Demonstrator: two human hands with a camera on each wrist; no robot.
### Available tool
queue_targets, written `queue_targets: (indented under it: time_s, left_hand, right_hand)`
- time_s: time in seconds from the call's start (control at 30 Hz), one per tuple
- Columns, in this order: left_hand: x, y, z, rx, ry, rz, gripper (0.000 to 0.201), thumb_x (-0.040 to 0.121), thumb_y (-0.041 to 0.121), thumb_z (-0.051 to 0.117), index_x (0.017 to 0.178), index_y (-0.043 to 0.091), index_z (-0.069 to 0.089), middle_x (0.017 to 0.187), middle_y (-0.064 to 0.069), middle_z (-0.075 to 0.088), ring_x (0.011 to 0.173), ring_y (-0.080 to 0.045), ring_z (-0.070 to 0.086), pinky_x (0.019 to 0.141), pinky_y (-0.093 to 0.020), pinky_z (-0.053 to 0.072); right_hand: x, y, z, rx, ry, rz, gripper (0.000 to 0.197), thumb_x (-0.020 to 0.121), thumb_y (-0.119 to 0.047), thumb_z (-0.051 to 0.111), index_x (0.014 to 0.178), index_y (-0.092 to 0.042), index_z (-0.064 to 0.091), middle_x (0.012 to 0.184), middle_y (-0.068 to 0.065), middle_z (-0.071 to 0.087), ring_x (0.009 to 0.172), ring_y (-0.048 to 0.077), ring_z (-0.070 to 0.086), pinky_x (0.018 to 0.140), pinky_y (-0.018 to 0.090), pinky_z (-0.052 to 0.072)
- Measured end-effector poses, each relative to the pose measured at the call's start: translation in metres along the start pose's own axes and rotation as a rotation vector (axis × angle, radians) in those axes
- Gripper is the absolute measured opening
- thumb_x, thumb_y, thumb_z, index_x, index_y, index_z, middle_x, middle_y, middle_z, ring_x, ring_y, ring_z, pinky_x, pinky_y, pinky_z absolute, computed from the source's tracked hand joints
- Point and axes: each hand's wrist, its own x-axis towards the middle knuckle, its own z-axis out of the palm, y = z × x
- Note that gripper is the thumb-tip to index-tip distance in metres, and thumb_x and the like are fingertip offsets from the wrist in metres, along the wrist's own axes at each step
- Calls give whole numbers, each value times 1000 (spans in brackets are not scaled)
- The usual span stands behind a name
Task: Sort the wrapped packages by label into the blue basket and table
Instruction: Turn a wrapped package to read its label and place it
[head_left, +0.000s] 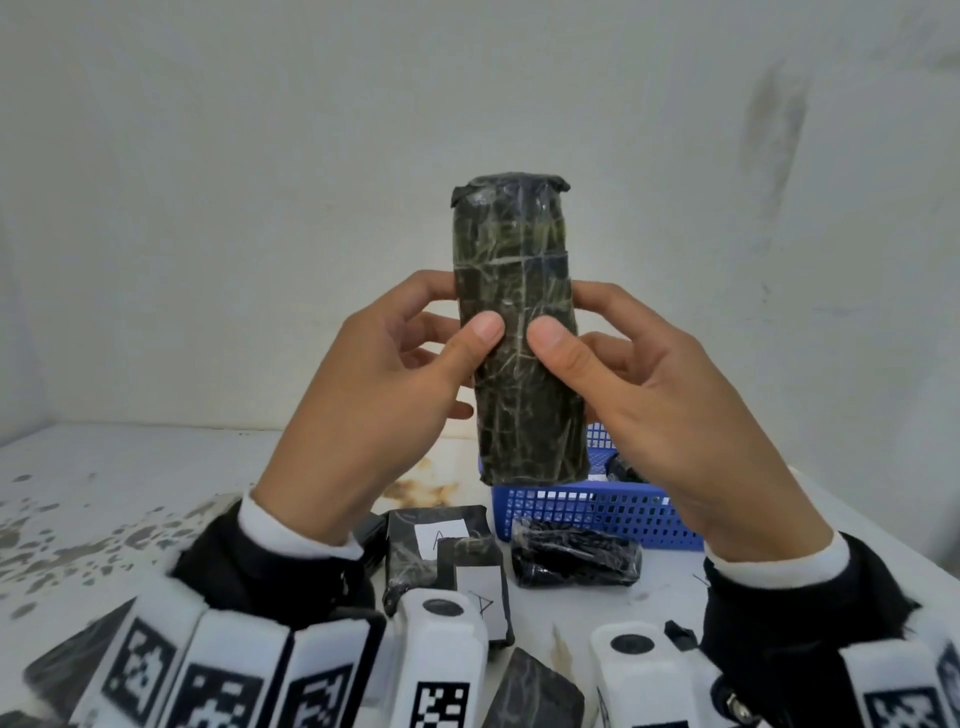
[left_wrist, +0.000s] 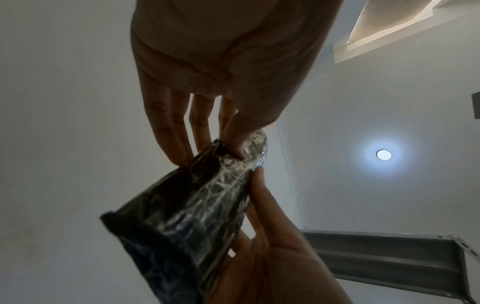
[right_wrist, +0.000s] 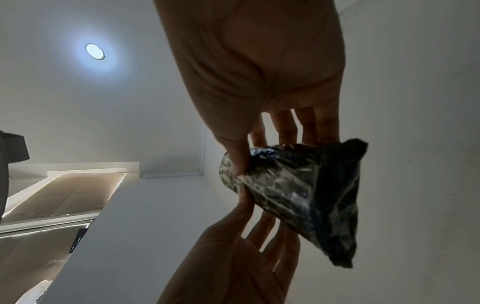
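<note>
Tall dark film-wrapped package (head_left: 519, 332); upright

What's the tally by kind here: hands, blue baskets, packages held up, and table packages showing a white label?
Hands: 2 (left hand, right hand)
Blue basket: 1
Held package: 1
Labelled packages on the table: 2 (rear labelled package, front labelled package)
Total: 6

Left hand (head_left: 374, 395), right hand (head_left: 670, 410) raised, fingers curled.
</note>
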Motion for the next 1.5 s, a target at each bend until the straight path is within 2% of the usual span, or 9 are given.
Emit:
queue_targets:
  time_s: [0.13, 0.33, 0.43, 0.57, 0.67, 0.77, 1.03, 1.2, 1.5]
  left_hand:
    - [-2, 2, 1, -1, 8, 0, 35, 77, 43, 60, 107, 26, 66, 87, -7, 72, 68, -7, 68, 62, -23, 58]
    - [-2, 3, -1, 37, -14, -10, 38, 76, 47, 56, 105, 24, 68, 90, -8, 72, 70, -18, 72, 67, -29, 61]
    - [-2, 3, 1, 37, -28, -2, 30, 82, 41, 58, 106, 24, 67, 90, -12, 71, 70, -19, 72, 67, -31, 62]
    - [-3, 4, 3, 38, -34, 7, 40, 76, 45, 57, 112, 28, 60, 90, -15, 71, 74, -17, 71, 62, -30, 61]
    - [-4, 4, 3, 37, -46, 16, 38, 74, 44, 58, 108, 28, 61, 88, -18, 72, 77, -21, 72, 64, -28, 60]
    - [-3, 2, 3, 52, -72, -3, 39, 74, 47, 56, 108, 29, 63, 88, -12, 74, 75, -17, 73, 67, -25, 60]
    - [-3, 1, 4, 47, -106, -6, 38, 74, 49, 54, 106, 32, 65, 91, -10, 73, 77, -14, 72, 68, -23, 59]
    - [-4, 2, 4, 41, -120, 0, 40, 72, 51, 55, 105, 33, 66, 89, -8, 73, 77, -12, 72, 72, -26, 60]
    - [-4, 3, 0, 48, -119, -21, 44, 71, 55, 53, 107, 36, 69, 98, 4, 75, 90, -8, 72, 82, -30, 59]
  right_hand:
    - [0, 0, 2, -48, -17, 1, 46, 75, -57, 61, 117, -40, 65, 93, 5, 76, 90, 24, 74, 85, 42, 61]
    - [-1, -3, -1, -121, 20, -15, 37, 76, -58, 62, 103, -34, 72, 94, -11, 76, 90, 15, 69, 84, 32, 56]
    - [0, -2, -2, -123, 49, -40, 44, 78, -60, 62, 114, -36, 70, 100, -11, 76, 98, 25, 67, 96, 46, 53]
    - [1, -1, -3, -123, 54, -67, 43, 79, -58, 62, 114, -35, 69, 97, -9, 76, 95, 32, 67, 94, 52, 53]
    - [0, -1, -5, -100, 37, -54, 44, 76, -58, 61, 112, -35, 69, 89, -9, 77, 75, 20, 67, 76, 31, 55]
    - [-1, -5, -6, -64, 22, -32, 38, 77, -51, 62, 109, -33, 69, 78, -10, 74, 50, 3, 50, 54, 12, 42]
    - [-2, -8, -10, 5, 48, -11, 31, 83, -39, 67, 114, -34, 67, 74, -8, 70, 40, 7, 53, 42, 15, 41]
    - [-1, -7, -10, 36, 54, -14, 39, 79, -42, 68, 117, -32, 66, 81, 0, 73, 51, 18, 64, 48, 24, 51]
    - [-1, -6, -8, 53, 38, -6, 46, 73, -49, 68, 114, -28, 68, 94, 5, 76, 74, 24, 76, 79, 37, 62]
